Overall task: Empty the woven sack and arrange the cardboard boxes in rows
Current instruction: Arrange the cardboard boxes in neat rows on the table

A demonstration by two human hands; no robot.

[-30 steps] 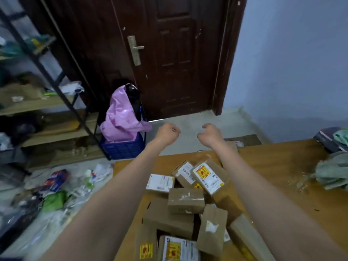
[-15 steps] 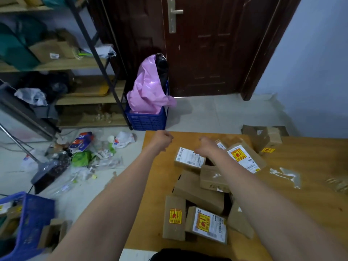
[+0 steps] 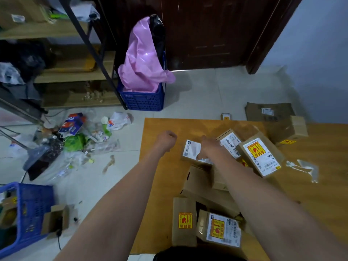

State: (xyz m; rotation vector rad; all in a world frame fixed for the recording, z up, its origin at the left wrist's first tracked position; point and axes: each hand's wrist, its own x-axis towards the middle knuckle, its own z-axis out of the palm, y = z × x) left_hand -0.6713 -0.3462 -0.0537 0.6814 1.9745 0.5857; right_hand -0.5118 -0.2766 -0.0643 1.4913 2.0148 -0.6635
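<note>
Beyond the wooden table [image 3: 162, 178], a tiled floor is strewn with litter [image 3: 79, 140] beside a blue crate [image 3: 143, 99]. No woven sack is seen; the cardboard boxes [image 3: 205, 191] are heaped unsorted near the table's left edge, so rows are judged outstanding. The left hand [image 3: 166, 138] is held fisted and empty; the right hand [image 3: 208, 146] is laid on a labelled box [image 3: 191, 151], its grip not discernible.

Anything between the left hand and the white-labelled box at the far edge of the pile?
Nothing visible. The left hand, fingers curled and empty, hovers over bare table. The white-labelled box lies just to its right, with only open tabletop between them. The right hand already reaches over that box's right part.
</note>
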